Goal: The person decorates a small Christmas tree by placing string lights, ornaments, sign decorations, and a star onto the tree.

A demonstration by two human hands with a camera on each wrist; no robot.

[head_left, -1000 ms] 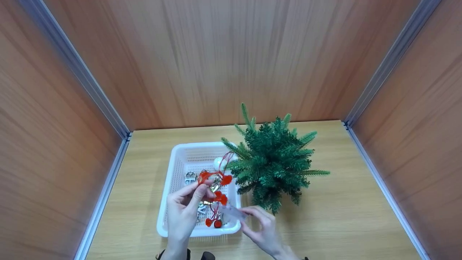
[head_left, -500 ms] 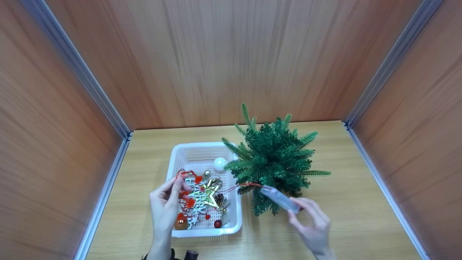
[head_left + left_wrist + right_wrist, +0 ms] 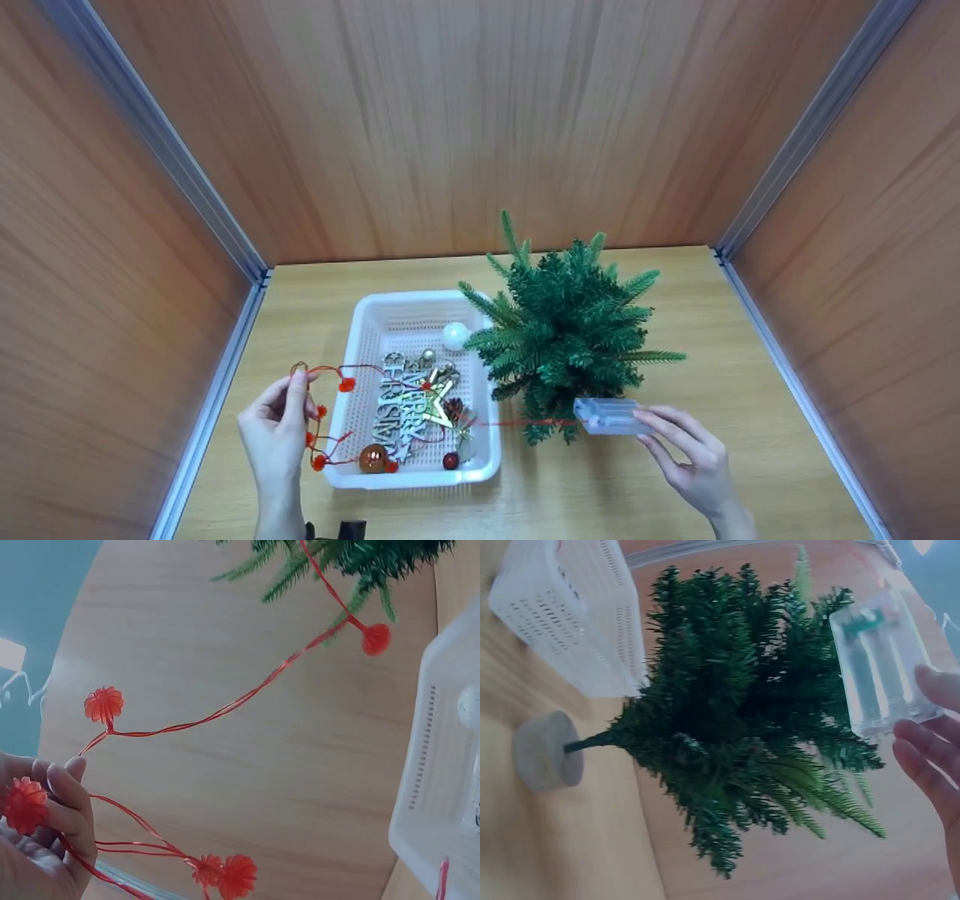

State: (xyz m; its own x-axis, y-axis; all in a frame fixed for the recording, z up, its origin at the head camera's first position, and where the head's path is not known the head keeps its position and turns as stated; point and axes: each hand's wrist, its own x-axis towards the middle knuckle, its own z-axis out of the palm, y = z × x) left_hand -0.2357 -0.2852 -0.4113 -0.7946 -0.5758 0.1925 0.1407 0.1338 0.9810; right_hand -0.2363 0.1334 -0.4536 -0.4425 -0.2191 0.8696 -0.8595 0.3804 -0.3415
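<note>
My left hand (image 3: 274,427) pinches the red wire of a string of lights left of the basket, and several red ridged bulbs (image 3: 346,385) dangle around the fingers. In the left wrist view, one bulb (image 3: 26,806) lies against the hand and the twisted wire (image 3: 247,696) runs off past others. Out to the right, my right hand (image 3: 697,461) grips one end of a clear battery box (image 3: 609,417) between thumb and fingers. From the box's other end the red wire stretches left, in front of the small green Christmas tree (image 3: 562,330) and over the white basket (image 3: 420,480).
Inside the basket lie silvery letter ornaments (image 3: 390,409), a gold star (image 3: 436,401), a pine cone (image 3: 453,409), a white ball (image 3: 455,336) and an orange ball (image 3: 373,458). The tree's round pale base (image 3: 547,751) stands near the basket. Wooden panels (image 3: 480,135) enclose the table.
My hands have spread apart, the left carrying the bulbs left of the basket, the right taking the battery box right, past the tree's front. The wire between them has drawn out longer.
</note>
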